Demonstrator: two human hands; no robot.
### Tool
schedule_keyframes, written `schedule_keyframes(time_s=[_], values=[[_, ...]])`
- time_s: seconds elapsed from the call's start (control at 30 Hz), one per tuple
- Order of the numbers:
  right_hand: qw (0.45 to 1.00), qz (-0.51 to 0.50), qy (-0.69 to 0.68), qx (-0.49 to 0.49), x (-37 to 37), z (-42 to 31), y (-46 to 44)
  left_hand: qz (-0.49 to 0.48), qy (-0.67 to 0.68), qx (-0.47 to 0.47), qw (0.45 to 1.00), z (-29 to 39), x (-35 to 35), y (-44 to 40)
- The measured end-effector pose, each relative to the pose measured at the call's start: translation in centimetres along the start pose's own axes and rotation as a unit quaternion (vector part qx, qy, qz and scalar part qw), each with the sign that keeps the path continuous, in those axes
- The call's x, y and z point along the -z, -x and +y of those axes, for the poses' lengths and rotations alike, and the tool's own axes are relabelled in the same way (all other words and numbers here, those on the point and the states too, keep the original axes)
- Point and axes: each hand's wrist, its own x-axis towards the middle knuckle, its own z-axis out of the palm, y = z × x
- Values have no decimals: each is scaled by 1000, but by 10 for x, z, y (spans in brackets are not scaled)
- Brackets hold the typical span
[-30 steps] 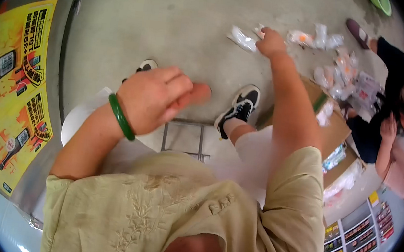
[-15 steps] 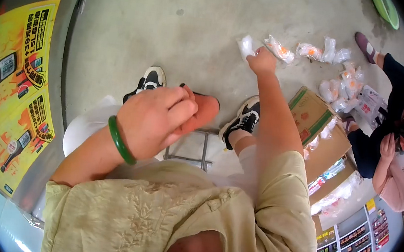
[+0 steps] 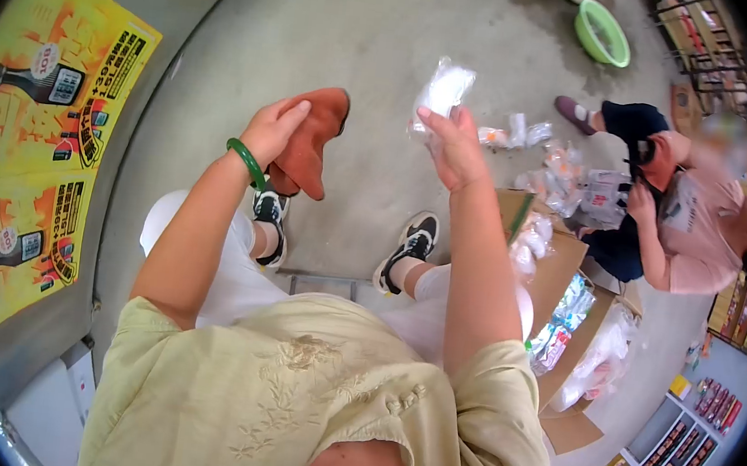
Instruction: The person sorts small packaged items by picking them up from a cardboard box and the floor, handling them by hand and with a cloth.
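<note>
My left hand (image 3: 276, 139) grips a floppy orange-brown piece with dark edging (image 3: 316, 131), perhaps leather or suede; its exact kind is unclear. The thumb lies over the piece, and the fingers are partly hidden behind it. A green bangle (image 3: 247, 163) circles that wrist. Held up in front of me, my right hand (image 3: 455, 149) pinches a clear plastic packet (image 3: 446, 88) with whitish contents between thumb and fingers. The two hands are apart, above the floor between my feet.
Several plastic-wrapped packets (image 3: 554, 179) lie on the floor at right, beside cardboard boxes (image 3: 561, 266) of bagged goods. Another person (image 3: 698, 222) sits there, holding a similar orange-brown piece (image 3: 661, 163). A green basin (image 3: 602, 34) stands farther back. A postered panel (image 3: 54, 154) borders my left.
My right hand has lifted the clear packet off the floor row and brought it closer. My left hand has moved forward, with the orange-brown piece now hanging more openly. The view has shifted.
</note>
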Motion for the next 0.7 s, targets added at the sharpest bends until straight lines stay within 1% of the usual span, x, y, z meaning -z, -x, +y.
schedule_keyframes(time_s=[0.03,0.07,0.1,0.13,0.17,0.23,0.3,0.37,0.4,0.47,0.5,0.53,0.57,0.6,0.63,0.67,0.7], values=[[998,-12,-59,18,-5,-9,22,-5,0,-17,1000,6,-2,7],[994,-32,-98,25,-9,-19,45,-5,84,-21,996,11,-5,17],[994,-30,-97,38,-11,-27,62,-7,167,-21,986,17,-8,27],[989,-44,-125,59,-12,-31,79,-54,195,-42,978,23,-9,38],[983,-59,-153,77,-13,-33,94,-60,193,-46,978,28,-11,48],[984,-69,-138,86,-18,-40,121,-85,282,-99,950,42,-18,71],[984,-87,-121,96,-24,-46,141,-82,293,-113,946,59,-26,95],[987,-71,-93,105,-28,-50,158,-105,294,-179,933,75,-35,118],[987,-77,-92,107,-29,-50,164,-102,293,-184,933,83,-40,132],[986,-94,-91,100,-34,-49,170,-128,239,-283,920,100,-56,161],[985,-102,-90,104,-40,-47,173,-123,204,-327,915,104,-68,175],[982,-78,-89,145,-50,-44,176,-118,167,-369,907,106,-84,189],[977,-53,-88,186,-58,-40,179,-45,98,-411,905,91,-103,186],[974,-51,-49,214,-59,-29,176,25,-103,-495,863,75,-115,176],[969,-48,-11,241,-68,-24,182,123,-314,-589,734,73,-126,181],[948,-60,110,293,-77,-17,194,145,-308,-612,714,73,-126,185],[948,-65,108,293,-80,-15,197,165,-300,-634,693,72,-126,189]])
